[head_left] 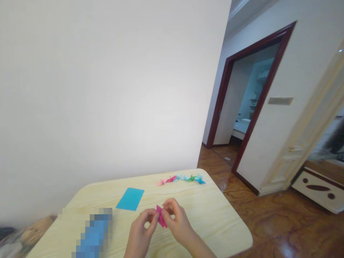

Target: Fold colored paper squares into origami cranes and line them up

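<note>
Between my two hands is a small folded piece of magenta paper (pixel 161 217), with pointed ends sticking up and down. My left hand (pixel 143 225) pinches its left side between thumb and forefinger. On the other side, my right hand (pixel 176 218) grips it with thumb and fingertips, which cover part of the folds. Both hands are just above the front middle of the table. Up and to the left of them lies a flat sheet of blue paper (pixel 130 199). Behind my hands, several small folded paper figures (pixel 177 178) in pink, red, light blue, green and blue form a row.
The pale wood-grain table (pixel 215 218) has rounded corners and stands against a white wall (pixel 107 89). A pixelated blue object (pixel 94 233) is at its left front. Right of the table are a brown floor (pixel 255 215) and a doorway with a dark red frame (pixel 258 107).
</note>
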A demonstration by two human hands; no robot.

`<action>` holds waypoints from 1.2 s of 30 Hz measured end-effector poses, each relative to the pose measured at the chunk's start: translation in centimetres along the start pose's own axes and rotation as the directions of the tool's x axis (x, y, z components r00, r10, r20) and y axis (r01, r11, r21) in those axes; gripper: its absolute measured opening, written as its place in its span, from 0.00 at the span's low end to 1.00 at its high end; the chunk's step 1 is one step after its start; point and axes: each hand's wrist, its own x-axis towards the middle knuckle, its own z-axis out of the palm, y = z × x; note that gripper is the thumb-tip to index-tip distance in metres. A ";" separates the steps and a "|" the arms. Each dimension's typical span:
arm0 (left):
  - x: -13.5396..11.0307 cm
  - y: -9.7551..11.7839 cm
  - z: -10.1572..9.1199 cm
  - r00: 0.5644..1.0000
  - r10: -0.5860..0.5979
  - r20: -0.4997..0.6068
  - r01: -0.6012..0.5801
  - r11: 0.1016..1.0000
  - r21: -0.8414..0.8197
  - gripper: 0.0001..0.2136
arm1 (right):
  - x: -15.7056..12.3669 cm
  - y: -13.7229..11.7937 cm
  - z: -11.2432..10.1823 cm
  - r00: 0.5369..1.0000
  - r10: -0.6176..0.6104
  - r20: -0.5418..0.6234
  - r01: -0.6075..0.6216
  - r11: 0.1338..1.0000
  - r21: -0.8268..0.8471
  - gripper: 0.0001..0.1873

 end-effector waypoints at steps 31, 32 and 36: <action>0.0 -1.5 -1.0 0.997 -0.027 0.066 0.014 0.984 0.179 0.13 | 0.7 0.5 -0.8 0.981 0.193 0.021 -0.193 0.963 0.189 0.07; 0.1 -1.4 -1.0 0.994 -0.078 0.081 0.065 0.985 0.157 0.14 | 0.6 0.2 -0.8 0.987 0.160 0.012 -0.160 0.975 0.154 0.05; 0.1 -1.1 -1.0 0.980 -0.142 0.137 0.131 0.987 0.089 0.15 | 0.5 -0.4 -0.6 0.997 0.082 -0.006 -0.082 0.996 0.037 0.04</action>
